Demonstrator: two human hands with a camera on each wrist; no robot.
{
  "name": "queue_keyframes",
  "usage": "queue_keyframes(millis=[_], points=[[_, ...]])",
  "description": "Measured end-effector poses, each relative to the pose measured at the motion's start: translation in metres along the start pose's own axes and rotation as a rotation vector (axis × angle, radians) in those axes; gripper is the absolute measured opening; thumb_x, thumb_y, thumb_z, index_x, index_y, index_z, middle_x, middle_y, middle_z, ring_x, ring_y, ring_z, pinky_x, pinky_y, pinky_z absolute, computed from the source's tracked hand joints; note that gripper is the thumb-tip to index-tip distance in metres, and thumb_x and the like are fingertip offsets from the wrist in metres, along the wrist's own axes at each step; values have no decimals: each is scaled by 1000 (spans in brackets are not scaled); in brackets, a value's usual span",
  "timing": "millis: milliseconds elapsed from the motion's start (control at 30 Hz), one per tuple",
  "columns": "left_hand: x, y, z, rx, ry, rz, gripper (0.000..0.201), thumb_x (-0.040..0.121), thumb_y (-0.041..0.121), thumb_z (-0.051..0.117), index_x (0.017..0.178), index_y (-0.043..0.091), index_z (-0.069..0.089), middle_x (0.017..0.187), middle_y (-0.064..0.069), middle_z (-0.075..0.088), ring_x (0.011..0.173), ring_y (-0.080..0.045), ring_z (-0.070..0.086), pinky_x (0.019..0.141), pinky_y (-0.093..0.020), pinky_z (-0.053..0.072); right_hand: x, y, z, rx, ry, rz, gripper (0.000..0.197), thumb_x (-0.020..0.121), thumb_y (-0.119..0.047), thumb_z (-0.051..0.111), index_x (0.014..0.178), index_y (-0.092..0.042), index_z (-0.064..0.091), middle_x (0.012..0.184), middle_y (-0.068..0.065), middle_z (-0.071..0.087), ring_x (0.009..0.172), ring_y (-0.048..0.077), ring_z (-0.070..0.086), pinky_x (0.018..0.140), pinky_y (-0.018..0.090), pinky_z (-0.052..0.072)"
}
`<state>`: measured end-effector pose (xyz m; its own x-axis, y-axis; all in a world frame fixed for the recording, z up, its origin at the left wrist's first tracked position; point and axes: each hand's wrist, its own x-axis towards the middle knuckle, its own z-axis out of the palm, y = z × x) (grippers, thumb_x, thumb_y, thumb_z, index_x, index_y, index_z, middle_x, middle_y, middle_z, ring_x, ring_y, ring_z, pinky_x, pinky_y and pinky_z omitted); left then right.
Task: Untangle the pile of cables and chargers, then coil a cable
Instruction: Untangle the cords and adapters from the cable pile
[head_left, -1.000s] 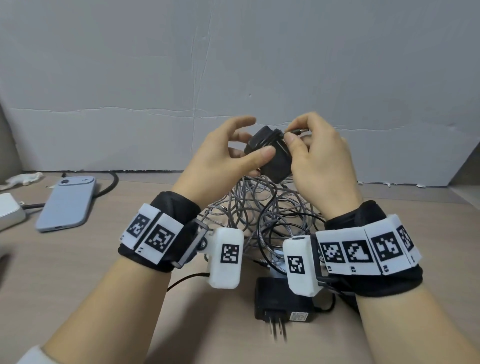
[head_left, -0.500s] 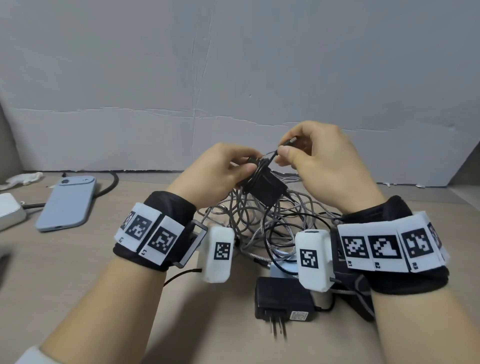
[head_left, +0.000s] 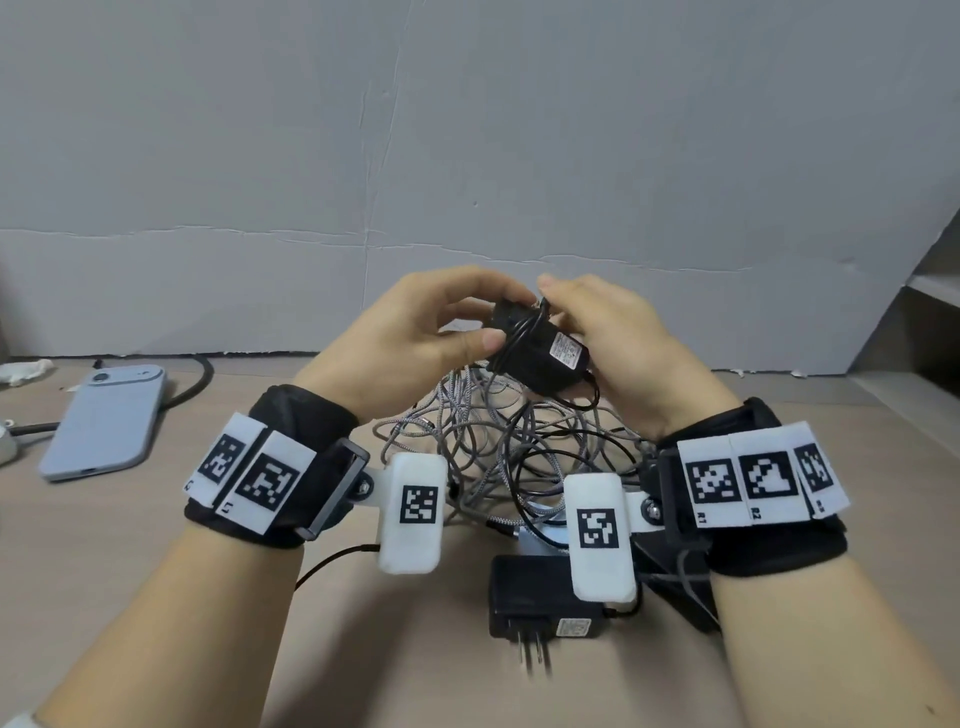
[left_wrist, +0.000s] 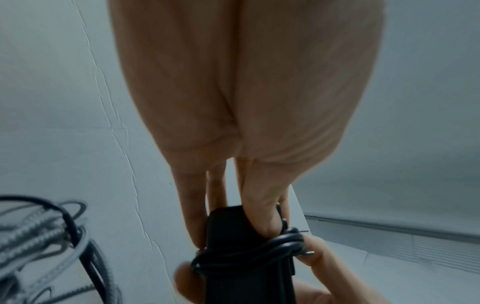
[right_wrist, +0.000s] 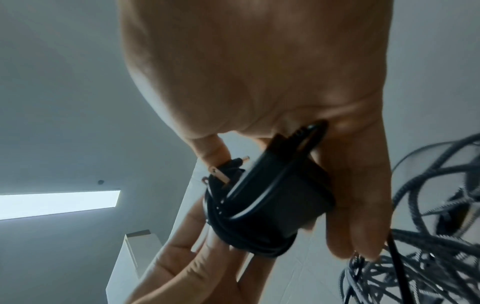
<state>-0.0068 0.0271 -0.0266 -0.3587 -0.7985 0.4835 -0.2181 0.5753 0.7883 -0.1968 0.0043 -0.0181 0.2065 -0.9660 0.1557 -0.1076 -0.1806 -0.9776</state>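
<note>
Head view | both hands (head_left: 415, 332) (head_left: 618, 338) grip boxy black charger (head_left: 540, 353) | thin cord-wrapped

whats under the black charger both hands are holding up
Below the held black charger, gripped by the left hand and right hand, sits the tangled pile of grey braided and black cables on the table. The wrist cameras cover the pile's near edge.
</note>
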Motion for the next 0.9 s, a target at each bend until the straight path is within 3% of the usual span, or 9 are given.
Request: queue_keyframes(millis=[100,167,267,367,467,567,667,767,900], points=[[1,5,8,-68,-19,54,31,91,3,61,120,16,65,125,-7,68,122,-20,62,101,-37,51,-14,-3,-9,126,-97,109,44,98,-41,55,126,-7,58,108,25,69,76,44,69,65,49,59],[2,8,18,-123,-36,77,33,92,-1,61,123,11,64,130,-10,66,126,-23,60,106,-40,48,-24,-7,-19,150,-87,85,45,96,-39,57,127,-6,58,98,22,70,72,41,68,53,36,53],[6,14,39,-373,-22,51,34,92,0,58,124,7,67,138,-10,62,130,-27,57,110,-44,45,-39,-16,-34,154,36,20,45,89,-35,63,120,-3,61,98,22,68,71,33,67,50,30,48],[16,30,65,-601,73,-139,31,93,19,61,122,12,68,121,-5,70,111,-22,66,92,-31,54,-57,-25,-51,4,195,-47,29,87,-34,71,102,-14,57,91,13,64,75,27,64,55,32,50],[28,54,87,-521,81,-373,36,96,44,63,110,13,72,94,-5,69,72,-19,62,70,-30,55,-83,-33,-71,-243,253,-99,26,89,-34,72,105,-23,55,97,5,67,79,17,65,63,29,51],[37,77,111,-417,-25,-399,30,96,33,67,104,4,73,84,-8,69,62,-16,61,62,-27,54,-111,-38,-94,-405,247,-129,39,85,-38,77,116,-27,55,109,3,67,97,16,67,79,28,53],[42,93,139,-406,-100,-378,22,96,17,67,104,-3,71,85,-11,69,65,-16,66,63,-25,58,-144,-44,-119,-525,263,-146,46,85,-32,78,124,-26,55,114,-2,67,103,10,65,89,26,53],[41,105,178,-359,-182,-350,17,96,14,66,103,-1,71,91,-16,71,74,-22,69,75,-31,61,-181,-44,-147,-646,286,-112,51,85,-23,76,133,-23,57,123,-6,64,108,3,61,97,24,51],[30,126,240,-336,-307,-298,15,98,13,64,103,2,73,94,-18,72,78,-25,69,85,-37,61,-239,-40,-187,-796,344,-61,52,82,-35,81,130,-23,63,121,-10,66,111,3,61,98,25,50]])
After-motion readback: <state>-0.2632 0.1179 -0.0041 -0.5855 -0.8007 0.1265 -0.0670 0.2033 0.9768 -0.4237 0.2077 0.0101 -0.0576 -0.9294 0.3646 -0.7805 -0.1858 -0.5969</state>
